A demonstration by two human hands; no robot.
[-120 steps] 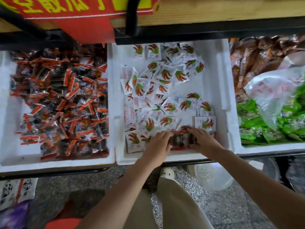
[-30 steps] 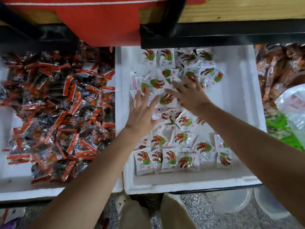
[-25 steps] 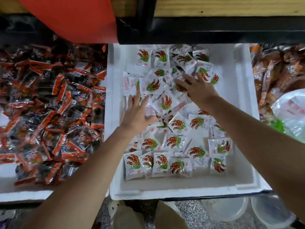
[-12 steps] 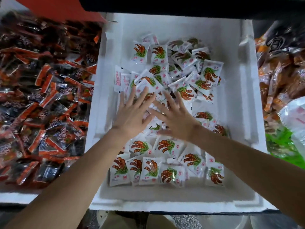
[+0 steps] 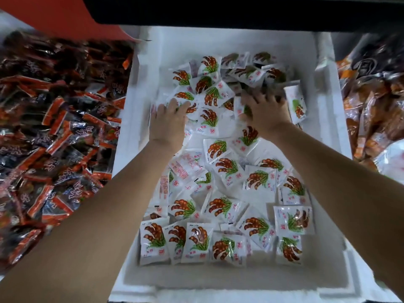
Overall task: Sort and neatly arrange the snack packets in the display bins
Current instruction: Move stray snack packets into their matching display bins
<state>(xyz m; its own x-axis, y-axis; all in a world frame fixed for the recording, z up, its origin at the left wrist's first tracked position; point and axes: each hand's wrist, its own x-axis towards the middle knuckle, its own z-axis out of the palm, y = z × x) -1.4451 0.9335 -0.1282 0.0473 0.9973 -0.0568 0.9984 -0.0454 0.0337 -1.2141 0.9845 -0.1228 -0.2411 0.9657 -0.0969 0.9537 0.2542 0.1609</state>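
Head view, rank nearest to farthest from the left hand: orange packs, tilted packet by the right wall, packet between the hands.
1. Packet between the hands: just right of the left hand.
2. Tilted packet: at the white bin wall, past the right hand.
3. Orange packs: next bin over, far right.

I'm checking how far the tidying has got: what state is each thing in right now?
Middle bin: part-filled, bare floor at front.
Front row: packets lined up, face up.
Back heap: jumbled, overlapping.
Left hand: resting on packets, grip unclear.
Right hand: fingers curled into the heap.
Red packets: piled loose.
Orange packets: piled loose.
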